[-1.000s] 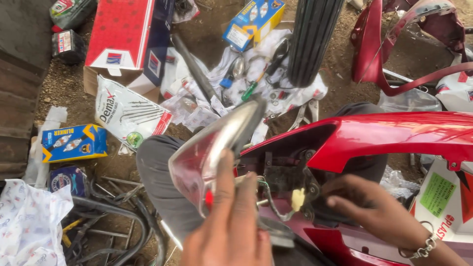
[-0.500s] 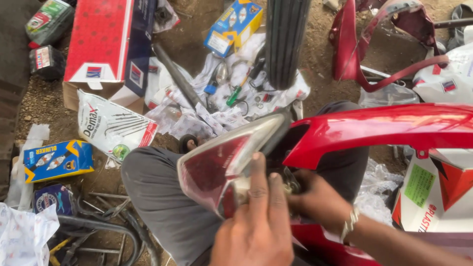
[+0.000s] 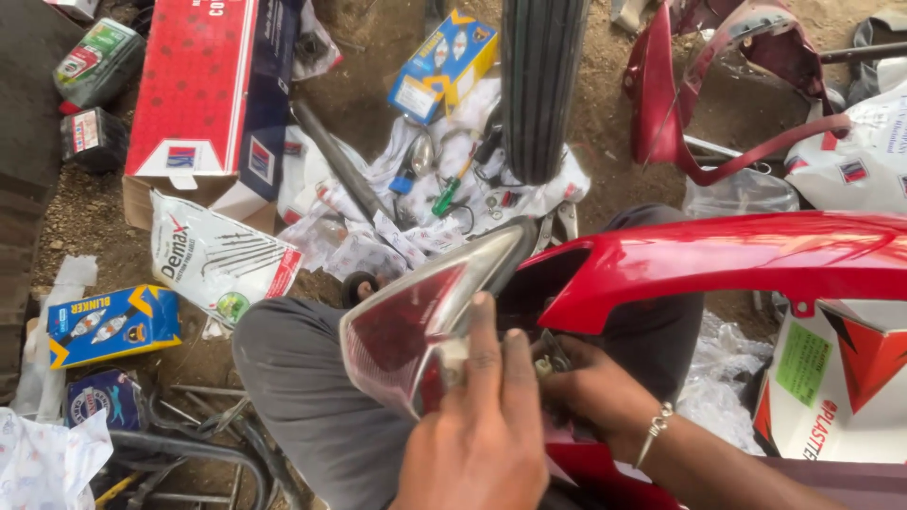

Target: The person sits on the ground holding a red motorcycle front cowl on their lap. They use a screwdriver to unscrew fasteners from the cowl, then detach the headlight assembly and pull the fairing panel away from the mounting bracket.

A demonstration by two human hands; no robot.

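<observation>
Red and clear, the tail light (image 3: 416, 326) is sitting at the open end of the red body panel (image 3: 756, 260). The left hand (image 3: 477, 439) is gripping it; the right hand (image 3: 590, 392) is pinching something hidden behind. It could be slipping and cracking.

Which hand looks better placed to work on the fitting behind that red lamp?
Probably the right hand: its fingers are already tucked behind the tail lamp, under the red panel. The left hand lies across the lamp's back, seemingly steadying it, so it looks occupied.
</observation>
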